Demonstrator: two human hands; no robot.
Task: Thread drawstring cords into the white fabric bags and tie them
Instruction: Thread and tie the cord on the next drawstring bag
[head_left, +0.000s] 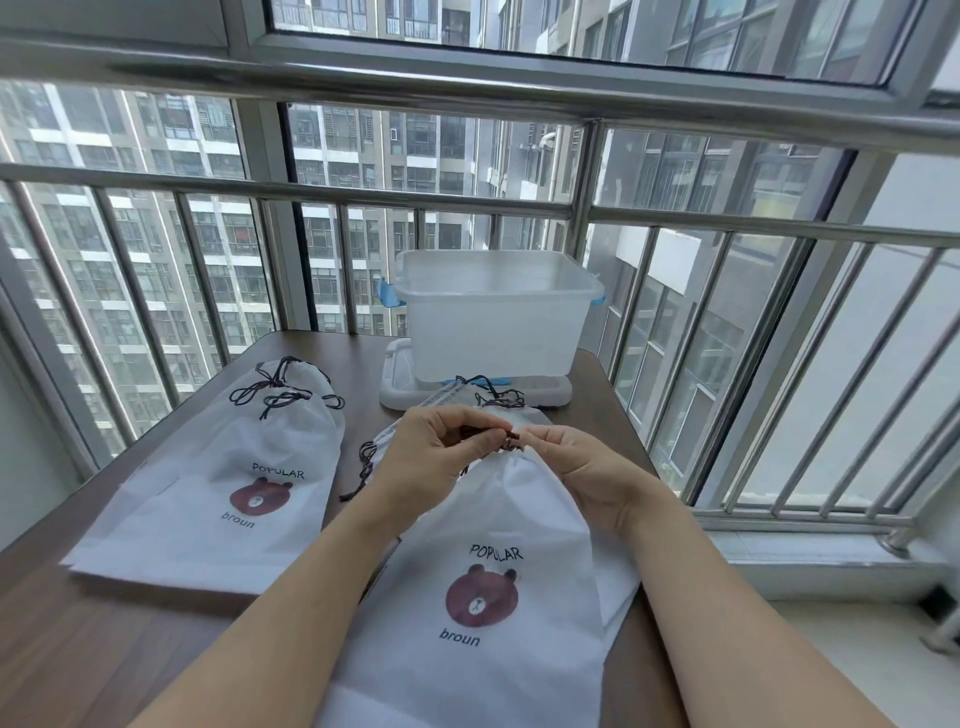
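White fabric of the near drawstring bag (498, 545) is lying flat on the brown table (104, 634), its long axis running near to far, with the gathered mouth pointing away toward the clear plastic bin (493, 312). Both hands are meeting at that far mouth: the left hand (436, 457) and right hand (576, 467) are each pinching the dark cord (511, 435) between curled fingertips. To the left, a stack of finished bags (223, 488) is resting with cords tied.
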